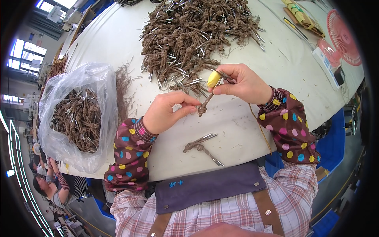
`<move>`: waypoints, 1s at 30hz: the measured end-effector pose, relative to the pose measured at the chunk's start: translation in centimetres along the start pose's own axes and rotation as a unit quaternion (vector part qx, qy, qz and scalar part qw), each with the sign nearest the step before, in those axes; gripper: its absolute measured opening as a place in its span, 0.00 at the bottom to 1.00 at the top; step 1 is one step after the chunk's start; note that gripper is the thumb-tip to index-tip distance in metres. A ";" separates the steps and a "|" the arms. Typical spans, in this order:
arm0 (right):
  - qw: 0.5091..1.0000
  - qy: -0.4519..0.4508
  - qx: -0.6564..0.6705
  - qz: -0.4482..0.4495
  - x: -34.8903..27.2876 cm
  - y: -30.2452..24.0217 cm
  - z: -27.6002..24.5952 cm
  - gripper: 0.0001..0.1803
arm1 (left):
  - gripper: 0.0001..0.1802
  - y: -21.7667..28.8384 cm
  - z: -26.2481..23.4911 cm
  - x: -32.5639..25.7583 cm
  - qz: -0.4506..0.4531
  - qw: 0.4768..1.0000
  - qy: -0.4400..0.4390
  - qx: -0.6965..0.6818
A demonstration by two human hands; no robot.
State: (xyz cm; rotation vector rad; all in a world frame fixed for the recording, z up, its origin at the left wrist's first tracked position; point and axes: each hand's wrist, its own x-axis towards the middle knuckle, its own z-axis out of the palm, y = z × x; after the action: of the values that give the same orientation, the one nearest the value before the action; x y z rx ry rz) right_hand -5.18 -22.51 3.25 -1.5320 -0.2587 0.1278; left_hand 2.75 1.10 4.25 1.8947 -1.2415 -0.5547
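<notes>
My left hand [169, 110] pinches at the knotted end of a brown cord [203, 107], thumb and forefinger at the knot. The cord slants up to my right hand [244, 83], whose closed fingers hold what look like thread snips [214, 79] with a yellow covering and dark metal parts. The snips lie against the cord's upper part; whether the blades are closed is hidden. A thin tan string [260, 128] hangs below my right hand to the table edge. Near me on the table lies a knotted brown cord piece [199, 147] with metal-tipped ends.
A large heap of knotted brown cords [185, 35] with metal tips covers the far table [276, 71]. On the left, a clear plastic bag [108, 114] holds more, beside loose thread scraps [124, 89]. A pink fan [342, 37] stands far right. Another person [59, 189] sits at lower left.
</notes>
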 end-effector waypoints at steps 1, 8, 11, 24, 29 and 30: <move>1.000 -0.004 0.003 0.000 0.0 0.0 -0.1 0.08 | 0.09 -0.2 -0.2 0.0 0.013 1.000 0.008 0.020; 0.999 -0.021 0.046 0.005 0.1 0.3 0.0 0.09 | 0.05 -1.3 1.3 -0.3 0.036 0.985 0.060 -0.158; 0.999 -0.021 0.049 -0.010 0.3 0.5 0.5 0.09 | 0.04 -0.8 2.3 -0.3 0.005 0.943 0.023 -0.332; 0.957 0.142 -0.254 -0.012 -0.7 -0.5 3.6 0.20 | 0.04 -1.4 2.1 0.0 -0.010 0.980 0.180 -0.088; 0.936 0.117 -0.321 -0.087 -0.4 0.7 4.3 0.13 | 0.03 -1.1 2.4 0.0 0.012 0.977 0.213 0.020; 0.936 0.113 -0.323 -0.087 -0.4 0.8 4.4 0.13 | 0.03 -1.1 2.5 -0.1 0.011 0.977 0.213 0.020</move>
State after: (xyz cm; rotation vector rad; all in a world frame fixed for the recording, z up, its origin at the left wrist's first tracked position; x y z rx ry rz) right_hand -6.59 -18.32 2.53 -2.1463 -0.2639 -0.3037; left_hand 1.59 0.46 1.89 1.9016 -0.9939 -0.0991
